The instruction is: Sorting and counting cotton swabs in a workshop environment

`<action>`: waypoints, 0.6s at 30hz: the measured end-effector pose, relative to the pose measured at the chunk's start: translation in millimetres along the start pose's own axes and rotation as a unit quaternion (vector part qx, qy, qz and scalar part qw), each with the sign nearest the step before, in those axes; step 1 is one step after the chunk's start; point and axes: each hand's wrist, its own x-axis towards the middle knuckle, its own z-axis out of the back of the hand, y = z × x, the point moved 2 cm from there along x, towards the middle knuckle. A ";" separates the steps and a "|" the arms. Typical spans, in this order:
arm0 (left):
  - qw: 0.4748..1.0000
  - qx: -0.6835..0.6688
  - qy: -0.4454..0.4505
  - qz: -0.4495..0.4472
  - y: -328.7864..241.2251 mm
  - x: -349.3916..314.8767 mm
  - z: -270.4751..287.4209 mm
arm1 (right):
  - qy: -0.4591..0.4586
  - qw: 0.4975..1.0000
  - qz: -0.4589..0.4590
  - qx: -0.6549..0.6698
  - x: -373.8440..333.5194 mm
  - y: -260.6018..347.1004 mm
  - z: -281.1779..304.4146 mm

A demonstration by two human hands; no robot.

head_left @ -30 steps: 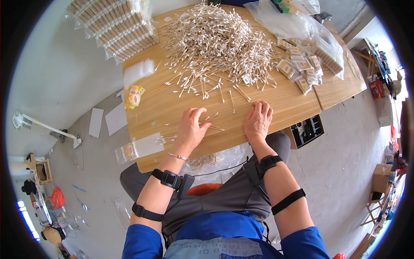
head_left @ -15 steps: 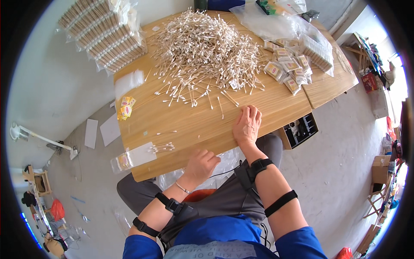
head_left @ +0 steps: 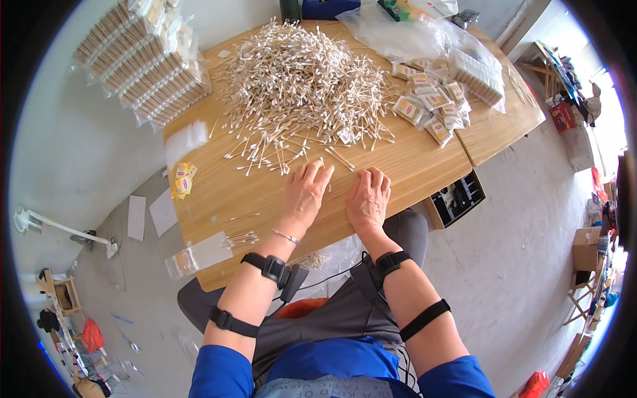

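- At the near edge of the worktop (head_left: 225, 199): left hand (head_left: 305, 192), palm down, fingers spread and flat on the wood, its grip apart and holding nothing.
- Just beside it, right hand (head_left: 367, 199), also palm down and flat, fingers loosely together, grip empty; the two hands lie near each other but not touching.
- Directly ahead of both hands, away from the person: loose cotton swabs (head_left: 332, 158), a few stray sticks just off the left fingertips, their long axes lying mostly slantwise across the reach.
- Farther out, the main heap of cotton swabs (head_left: 298, 86), sticks crossing in every direction; the left hand sits nearer its trailing edge than the right.
- To the right of the heap: small filled packets (head_left: 428, 106) in a loose cluster, beside clear plastic bags (head_left: 405, 33).
- To the far left, stacked bundles of packed swabs (head_left: 142, 60).
- On the left near edge: a small bunch of aligned swabs (head_left: 242, 239) and a flat clear sleeve (head_left: 199, 255).
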 end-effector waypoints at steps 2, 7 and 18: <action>0.999 0.030 -0.004 -0.022 -0.1 9.3 -3.8 | -0.001 1.000 0.000 0.000 0.1 -0.5 0.0; 0.994 0.096 -0.002 -0.055 0.0 22.5 -15.0 | 0.001 1.000 0.005 0.003 0.3 0.4 1.0; 0.982 0.124 0.033 -0.135 1.2 33.2 -7.1 | 0.000 1.000 0.006 0.010 -0.1 1.5 1.8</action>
